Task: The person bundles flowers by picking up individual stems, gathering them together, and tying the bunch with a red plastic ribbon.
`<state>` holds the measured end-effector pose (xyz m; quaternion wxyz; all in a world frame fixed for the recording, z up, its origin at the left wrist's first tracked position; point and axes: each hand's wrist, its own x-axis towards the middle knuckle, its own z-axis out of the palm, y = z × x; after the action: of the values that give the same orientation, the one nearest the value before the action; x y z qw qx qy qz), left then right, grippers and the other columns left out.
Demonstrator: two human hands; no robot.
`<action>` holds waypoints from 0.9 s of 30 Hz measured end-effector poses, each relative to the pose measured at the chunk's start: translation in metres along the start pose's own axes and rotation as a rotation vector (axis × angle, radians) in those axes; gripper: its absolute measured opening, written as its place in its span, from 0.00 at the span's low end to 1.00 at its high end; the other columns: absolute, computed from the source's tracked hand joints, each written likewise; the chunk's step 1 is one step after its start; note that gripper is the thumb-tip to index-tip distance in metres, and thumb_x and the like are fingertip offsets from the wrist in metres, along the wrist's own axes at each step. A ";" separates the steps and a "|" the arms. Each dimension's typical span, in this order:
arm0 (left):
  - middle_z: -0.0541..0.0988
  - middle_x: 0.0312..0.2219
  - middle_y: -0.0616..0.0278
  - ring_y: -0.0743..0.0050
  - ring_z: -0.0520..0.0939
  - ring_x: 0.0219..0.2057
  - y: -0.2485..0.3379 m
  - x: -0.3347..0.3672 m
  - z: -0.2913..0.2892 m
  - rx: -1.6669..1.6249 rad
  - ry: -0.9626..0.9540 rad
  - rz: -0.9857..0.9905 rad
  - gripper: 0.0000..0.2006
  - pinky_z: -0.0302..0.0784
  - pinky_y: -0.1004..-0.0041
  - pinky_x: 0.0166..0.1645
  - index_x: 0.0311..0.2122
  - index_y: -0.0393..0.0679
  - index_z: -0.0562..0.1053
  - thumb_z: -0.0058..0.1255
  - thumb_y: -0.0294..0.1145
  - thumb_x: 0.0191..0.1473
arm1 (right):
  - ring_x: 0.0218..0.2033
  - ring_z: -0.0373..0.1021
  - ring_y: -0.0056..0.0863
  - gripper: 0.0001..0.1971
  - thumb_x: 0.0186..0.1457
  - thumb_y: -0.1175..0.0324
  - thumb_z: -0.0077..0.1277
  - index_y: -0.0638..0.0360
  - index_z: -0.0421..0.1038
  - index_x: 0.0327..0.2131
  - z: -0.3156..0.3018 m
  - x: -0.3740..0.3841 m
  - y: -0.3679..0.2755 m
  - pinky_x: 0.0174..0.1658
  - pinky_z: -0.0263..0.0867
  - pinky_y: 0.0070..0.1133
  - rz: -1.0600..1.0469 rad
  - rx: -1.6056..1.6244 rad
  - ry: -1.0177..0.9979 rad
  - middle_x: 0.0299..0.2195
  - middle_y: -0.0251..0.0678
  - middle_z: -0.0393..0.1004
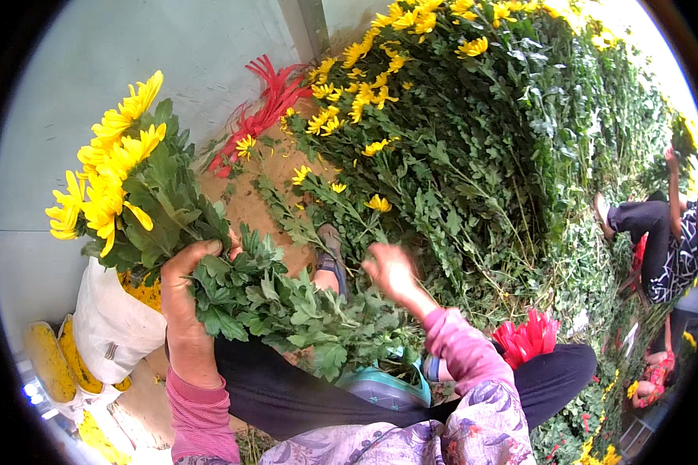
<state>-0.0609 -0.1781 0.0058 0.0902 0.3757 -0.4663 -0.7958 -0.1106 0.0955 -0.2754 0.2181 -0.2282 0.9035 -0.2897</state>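
My left hand (188,283) is wrapped round the stems of a bunch of yellow chrysanthemums (151,182). The blooms point up and left, and leafy stems trail across my lap to the right. My right hand (394,271) hangs in the air beyond those stems, near the big heap of cut chrysanthemums (457,186). Motion blurs its fingers, so whether they hold anything is unclear. On my right thigh lies a bundle of red strips (527,339).
More red strips (267,97) lie by the pale wall. White sacks (120,318) with yellow contents stand at left. A turquoise shoe (384,387) shows below my lap, and a dark sandal (331,256) ahead. At right, another person (663,232) and a third (659,376) sit among stems.
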 end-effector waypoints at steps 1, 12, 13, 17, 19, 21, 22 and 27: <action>0.79 0.31 0.52 0.65 0.80 0.32 0.000 0.000 0.004 0.013 -0.036 0.004 0.12 0.76 0.71 0.44 0.35 0.28 0.76 0.49 0.27 0.47 | 0.44 0.69 0.46 0.27 0.52 0.56 0.56 0.60 0.64 0.51 0.004 0.013 0.022 0.46 0.65 0.39 0.029 -0.201 0.158 0.40 0.49 0.73; 0.79 0.29 0.52 0.66 0.79 0.33 -0.014 -0.005 0.018 0.192 -0.125 0.085 0.13 0.74 0.69 0.45 0.33 0.27 0.75 0.48 0.29 0.48 | 0.35 0.71 0.51 0.11 0.58 0.65 0.47 0.55 0.67 0.43 0.028 -0.040 0.060 0.37 0.68 0.39 0.029 0.151 0.073 0.35 0.47 0.72; 0.79 0.29 0.52 0.66 0.79 0.33 -0.015 -0.005 0.018 0.185 -0.111 0.080 0.13 0.74 0.69 0.45 0.33 0.26 0.75 0.48 0.29 0.48 | 0.35 0.71 0.51 0.12 0.59 0.63 0.48 0.55 0.67 0.44 0.027 -0.053 0.065 0.37 0.68 0.39 0.026 0.130 -0.013 0.36 0.46 0.72; 0.78 0.29 0.53 0.65 0.78 0.33 -0.013 -0.008 0.021 0.195 -0.087 0.027 0.14 0.72 0.68 0.45 0.33 0.28 0.75 0.48 0.31 0.47 | 0.36 0.72 0.48 0.16 0.59 0.55 0.46 0.58 0.73 0.40 0.030 -0.058 0.087 0.39 0.68 0.38 0.003 0.002 0.034 0.36 0.45 0.73; 0.75 0.30 0.56 0.65 0.75 0.31 -0.015 -0.010 0.020 0.267 -0.099 0.046 0.16 0.70 0.65 0.44 0.35 0.31 0.72 0.47 0.35 0.46 | 0.43 0.72 0.45 0.19 0.59 0.54 0.44 0.60 0.74 0.39 0.020 -0.021 0.071 0.44 0.67 0.36 0.285 0.064 0.043 0.40 0.48 0.75; 0.74 0.29 0.56 0.65 0.74 0.31 -0.015 -0.009 0.024 0.298 -0.097 0.059 0.16 0.70 0.65 0.43 0.35 0.32 0.71 0.47 0.36 0.46 | 0.41 0.72 0.46 0.21 0.58 0.50 0.47 0.60 0.74 0.40 0.022 0.008 0.055 0.44 0.67 0.37 0.370 0.163 0.024 0.37 0.47 0.76; 0.74 0.29 0.56 0.65 0.74 0.31 -0.014 -0.010 0.028 0.317 -0.097 0.066 0.16 0.70 0.65 0.43 0.35 0.32 0.71 0.47 0.36 0.45 | 0.42 0.72 0.46 0.23 0.57 0.48 0.48 0.60 0.73 0.43 0.028 0.018 0.046 0.46 0.67 0.37 0.319 0.198 0.005 0.39 0.47 0.76; 0.70 0.26 0.59 0.67 0.72 0.28 -0.011 -0.010 0.028 0.153 -0.155 0.062 0.16 0.69 0.65 0.42 0.36 0.35 0.68 0.48 0.35 0.43 | 0.42 0.72 0.49 0.20 0.56 0.56 0.50 0.57 0.68 0.48 0.057 0.031 0.012 0.45 0.67 0.38 0.143 0.108 -0.148 0.41 0.48 0.75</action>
<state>-0.0712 -0.1481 0.0101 0.0496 0.3042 -0.5428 -0.7812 -0.1090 0.0633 -0.3333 0.3164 -0.1719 0.8820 -0.3042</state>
